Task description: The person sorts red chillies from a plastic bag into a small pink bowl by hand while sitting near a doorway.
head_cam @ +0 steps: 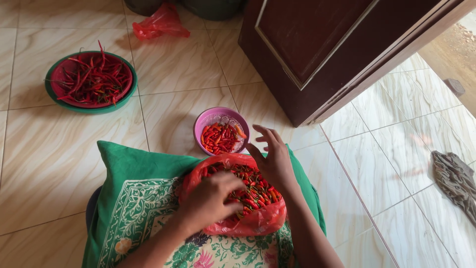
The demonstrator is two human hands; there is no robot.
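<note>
A red plastic bag (258, 222) full of small red and green chillies (255, 186) lies on my lap, on a green patterned cloth (134, 198). My left hand (208, 201) reaches into the bag, its fingers curled down among the chillies; whether it grips any is hidden. My right hand (272, 156) hovers over the far edge of the bag with fingers spread and nothing in it. Just beyond it a pink bowl (208, 119) holds a small heap of red chillies (220, 139).
A red and green bowl (89, 106) of long red chillies sits on the tiled floor at far left. A crumpled red bag (159, 22) lies at the top. A dark wooden door (322, 54) stands to the right, a grey rag (453, 181) beyond it.
</note>
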